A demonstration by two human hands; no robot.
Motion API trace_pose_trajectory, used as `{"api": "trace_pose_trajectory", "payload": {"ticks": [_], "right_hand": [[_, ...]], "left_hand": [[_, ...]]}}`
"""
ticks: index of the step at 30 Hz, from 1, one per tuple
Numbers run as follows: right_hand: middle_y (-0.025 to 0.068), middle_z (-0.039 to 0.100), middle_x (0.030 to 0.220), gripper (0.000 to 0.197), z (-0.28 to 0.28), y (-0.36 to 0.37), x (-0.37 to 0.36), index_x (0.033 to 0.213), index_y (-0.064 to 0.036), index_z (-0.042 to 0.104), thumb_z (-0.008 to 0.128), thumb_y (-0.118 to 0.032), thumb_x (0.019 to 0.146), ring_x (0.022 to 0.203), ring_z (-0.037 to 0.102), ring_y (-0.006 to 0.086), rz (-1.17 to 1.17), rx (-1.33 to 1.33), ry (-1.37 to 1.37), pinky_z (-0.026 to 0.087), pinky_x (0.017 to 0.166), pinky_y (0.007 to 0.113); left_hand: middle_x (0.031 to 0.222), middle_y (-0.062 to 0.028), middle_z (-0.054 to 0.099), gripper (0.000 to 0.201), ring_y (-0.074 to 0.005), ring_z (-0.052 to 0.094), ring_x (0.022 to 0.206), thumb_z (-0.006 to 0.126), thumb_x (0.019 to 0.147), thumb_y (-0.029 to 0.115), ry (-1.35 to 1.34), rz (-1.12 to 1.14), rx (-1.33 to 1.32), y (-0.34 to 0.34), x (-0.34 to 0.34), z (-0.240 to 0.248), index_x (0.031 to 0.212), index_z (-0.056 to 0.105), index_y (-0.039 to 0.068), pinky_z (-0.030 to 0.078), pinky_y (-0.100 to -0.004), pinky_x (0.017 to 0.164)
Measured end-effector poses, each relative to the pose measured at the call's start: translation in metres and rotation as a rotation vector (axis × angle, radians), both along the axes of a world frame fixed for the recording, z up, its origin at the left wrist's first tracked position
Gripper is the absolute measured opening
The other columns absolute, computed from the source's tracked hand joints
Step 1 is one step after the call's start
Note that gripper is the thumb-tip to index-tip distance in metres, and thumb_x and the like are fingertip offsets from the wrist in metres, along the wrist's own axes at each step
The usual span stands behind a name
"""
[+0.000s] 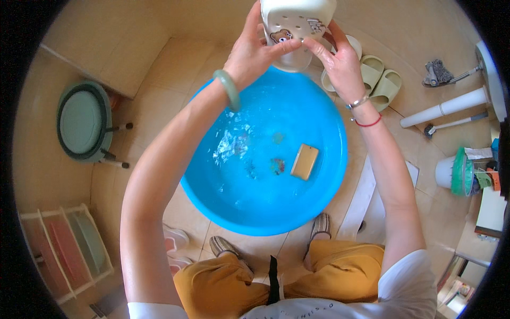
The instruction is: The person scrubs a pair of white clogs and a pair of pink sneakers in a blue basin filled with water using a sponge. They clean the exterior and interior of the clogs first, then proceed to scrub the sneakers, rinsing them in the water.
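Both my hands hold a white clog with small holes and a bear charm, up beyond the far rim of the basin. My left hand, below which a pale green bangle circles the wrist, grips the clog's left side with the thumb across its front. My right hand grips the right side, its thumb near the left one. Below them stands a large round blue basin with water in it. A tan rectangular block, perhaps soap, lies in the basin's right half. The clog's top is cut off by the frame.
Pale green slides and a white shoe stand beyond the basin at right. A round green stool or folded tub leans at left, above a rack. A white pipe, a brush and a green-lined bin stand at right.
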State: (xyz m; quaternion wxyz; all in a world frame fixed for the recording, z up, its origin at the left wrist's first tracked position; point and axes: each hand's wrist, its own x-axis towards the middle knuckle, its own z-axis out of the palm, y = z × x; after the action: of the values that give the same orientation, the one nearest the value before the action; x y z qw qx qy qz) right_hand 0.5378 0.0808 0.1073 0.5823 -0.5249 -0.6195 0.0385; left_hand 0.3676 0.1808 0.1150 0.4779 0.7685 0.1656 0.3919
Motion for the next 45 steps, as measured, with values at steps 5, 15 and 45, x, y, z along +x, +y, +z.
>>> {"api": "trace_pose_trajectory", "payload": {"ticks": [5, 15, 45], "right_hand": [[0.0182, 0.064, 0.112, 0.061, -0.038, 0.025, 0.059, 0.128, -0.0015, 0.052, 0.070, -0.041, 0.086, 0.103, 0.063, 0.0321, -0.370, -0.198, -0.093, 0.051, 0.086, 0.038], [0.0188, 0.068, 0.106, 0.043, -0.152, 0.055, 0.102, 0.121, 0.0019, 0.058, 0.063, -0.024, 0.086, 0.090, 0.069, 0.0295, -0.255, -0.386, 0.476, 0.053, 0.081, 0.038], [0.0224, 0.064, 0.111, 0.046, -0.188, 0.063, 0.105, 0.130, 0.0017, 0.052, 0.056, -0.020, 0.090, 0.102, 0.061, 0.0374, -0.357, -0.386, 0.358, 0.047, 0.089, 0.041]], "left_hand": [[0.125, -0.0190, 0.058, 0.092, -0.0375, 0.062, 0.109, 0.081, 0.077, 0.027, -0.005, 0.007, 0.036, 0.035, 0.081, -0.036, 0.149, 0.023, 0.026, 0.060, -0.0494, 0.075], [0.128, -0.0167, 0.057, 0.085, -0.0278, 0.055, 0.119, 0.083, 0.074, 0.019, 0.292, -0.011, -0.220, 0.087, 0.152, -0.129, 0.141, 0.033, 0.006, 0.047, -0.0389, 0.099], [0.135, -0.0193, 0.052, 0.081, -0.0268, 0.059, 0.114, 0.067, 0.087, 0.045, 0.602, 0.376, 0.071, 0.138, 0.178, -0.200, 0.149, 0.029, 0.008, 0.049, -0.0314, 0.093]]}}
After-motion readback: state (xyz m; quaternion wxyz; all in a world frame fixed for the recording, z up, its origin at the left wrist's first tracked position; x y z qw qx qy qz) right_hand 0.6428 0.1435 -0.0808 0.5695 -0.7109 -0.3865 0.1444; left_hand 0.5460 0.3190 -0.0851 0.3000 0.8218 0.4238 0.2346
